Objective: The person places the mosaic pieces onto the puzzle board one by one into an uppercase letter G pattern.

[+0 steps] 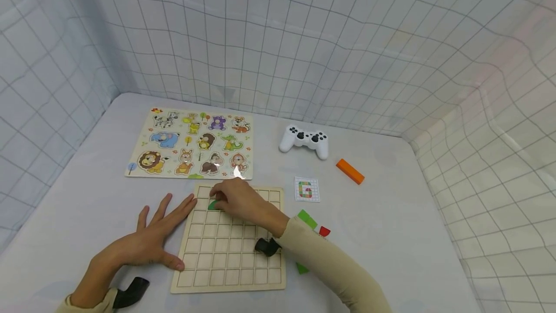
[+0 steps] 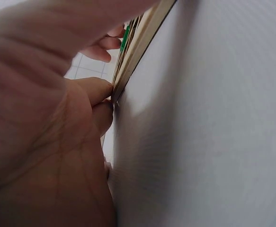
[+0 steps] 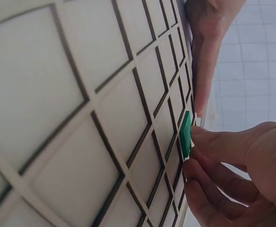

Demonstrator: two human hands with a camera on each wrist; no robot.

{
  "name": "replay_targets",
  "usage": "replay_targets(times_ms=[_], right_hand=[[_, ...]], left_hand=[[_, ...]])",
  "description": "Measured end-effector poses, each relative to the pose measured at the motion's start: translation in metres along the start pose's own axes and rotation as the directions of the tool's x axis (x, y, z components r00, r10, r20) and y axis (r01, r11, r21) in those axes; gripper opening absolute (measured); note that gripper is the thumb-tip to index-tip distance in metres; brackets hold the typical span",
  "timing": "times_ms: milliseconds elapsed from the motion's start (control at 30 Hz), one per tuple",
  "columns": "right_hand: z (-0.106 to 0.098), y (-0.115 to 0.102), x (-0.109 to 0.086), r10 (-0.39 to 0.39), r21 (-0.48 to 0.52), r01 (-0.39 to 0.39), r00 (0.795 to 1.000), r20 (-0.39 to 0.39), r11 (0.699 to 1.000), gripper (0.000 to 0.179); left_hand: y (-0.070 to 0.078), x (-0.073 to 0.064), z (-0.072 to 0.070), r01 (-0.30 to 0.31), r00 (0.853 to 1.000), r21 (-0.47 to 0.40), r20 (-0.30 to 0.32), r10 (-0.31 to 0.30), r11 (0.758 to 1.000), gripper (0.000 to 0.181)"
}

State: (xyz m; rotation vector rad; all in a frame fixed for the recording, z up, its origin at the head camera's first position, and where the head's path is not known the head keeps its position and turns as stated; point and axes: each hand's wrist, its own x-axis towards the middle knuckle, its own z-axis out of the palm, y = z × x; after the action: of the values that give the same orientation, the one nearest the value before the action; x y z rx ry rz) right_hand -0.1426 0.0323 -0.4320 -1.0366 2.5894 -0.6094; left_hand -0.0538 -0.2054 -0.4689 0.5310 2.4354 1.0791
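A light wooden grid board (image 1: 220, 245) lies flat on the table. Near its upper left, a small green tile with a curved edge (image 1: 213, 205) sits over one of the squares. My right hand (image 1: 241, 200) holds this green piece (image 3: 186, 135) between thumb and curled fingers, against the grid in the right wrist view. My left hand (image 1: 152, 243) is spread along the board's left side, fingertips at its upper left edge and thumb at the lower left. In the left wrist view, fingers touch the wooden edge (image 2: 138, 52).
An animal puzzle board (image 1: 195, 144) lies behind the grid. To the right are a white game controller (image 1: 305, 141), an orange block (image 1: 350, 171) and a pattern card (image 1: 306, 189). Light green pieces (image 1: 307, 219) and a red piece (image 1: 324, 231) lie beside the right sleeve, partly covered.
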Motion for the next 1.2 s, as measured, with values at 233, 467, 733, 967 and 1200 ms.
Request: replay_targets(times_ms=[233, 467, 733, 967, 1200], right_hand=[[-0.004, -0.001, -0.011, 0.026, 0.027, -0.025, 0.999, -0.034, 0.999, 0.020], [-0.008, 0.004, -0.033, 0.037, 0.053, -0.032, 0.995, -0.088, 0.998, 0.019], [-0.013, 0.020, -0.064, 0.088, 0.112, -0.074, 0.989, -0.120, 0.991, 0.021], [-0.017, 0.035, -0.091, 0.120, 0.160, -0.093, 0.978, -0.169, 0.983, 0.023], [-0.017, 0.057, -0.125, 0.192, 0.210, -0.146, 0.957, -0.218, 0.967, 0.021]], left_hand=[[0.001, 0.000, 0.001, 0.010, 1.000, 0.002, 0.002, -0.010, 1.000, 0.134], [0.004, -0.001, 0.002, 0.009, 1.000, 0.014, -0.008, -0.009, 1.000, 0.135], [0.004, -0.001, 0.002, 0.016, 1.000, 0.000, -0.005, -0.016, 1.000, 0.136], [0.001, -0.004, 0.001, 0.025, 1.000, -0.011, -0.005, -0.025, 1.000, 0.136], [0.002, -0.003, 0.002, 0.009, 1.000, -0.001, -0.001, -0.009, 1.000, 0.135]])
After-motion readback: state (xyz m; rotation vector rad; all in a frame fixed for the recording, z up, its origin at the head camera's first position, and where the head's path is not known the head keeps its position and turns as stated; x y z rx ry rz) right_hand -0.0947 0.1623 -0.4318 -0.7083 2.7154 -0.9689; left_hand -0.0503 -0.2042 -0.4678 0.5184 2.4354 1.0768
